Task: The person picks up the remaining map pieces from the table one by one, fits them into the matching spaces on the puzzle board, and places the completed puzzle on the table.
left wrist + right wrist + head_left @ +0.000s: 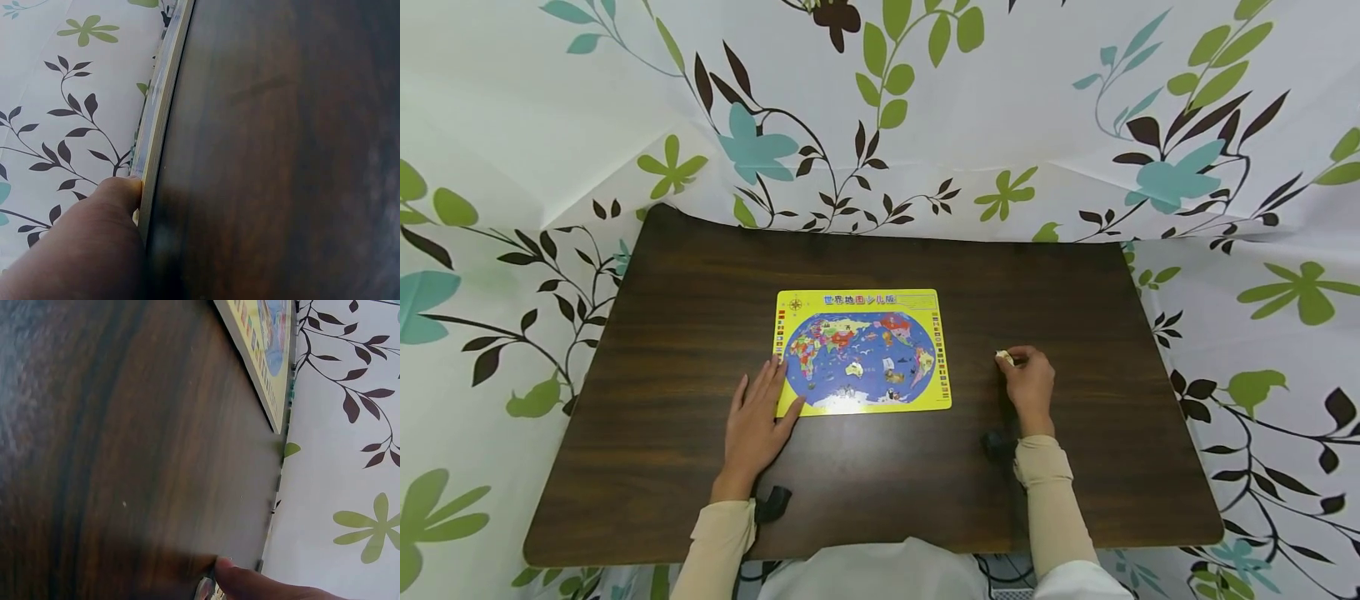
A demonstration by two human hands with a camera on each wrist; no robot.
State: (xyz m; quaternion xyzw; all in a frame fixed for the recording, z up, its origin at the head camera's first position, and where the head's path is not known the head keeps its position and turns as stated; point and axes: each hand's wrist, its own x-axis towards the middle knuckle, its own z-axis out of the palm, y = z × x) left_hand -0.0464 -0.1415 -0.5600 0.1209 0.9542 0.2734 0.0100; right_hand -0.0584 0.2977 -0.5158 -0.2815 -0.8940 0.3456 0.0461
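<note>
A yellow-bordered world map board (865,407) with a blue oval map lies flat on the brown table. My left hand (757,421) rests at its lower left corner, fingers straight along the left side and thumb at the bottom edge. In the left wrist view the thumb (115,200) touches the side of the board (156,125). To the right of the board, my right hand (1030,379) pinches a small pale piece (1004,357) between thumb and fingertips. Only a sliver of this piece (203,589) shows beside the thumb in the right wrist view; its exact kind I cannot tell.
The dark wood table (887,483) stands against a white curtain (1030,83) printed with leaves and flowers. Black wrist devices sit at both cuffs, the left one (772,505) close above the table. Dark cables (1003,575) hang below the front edge.
</note>
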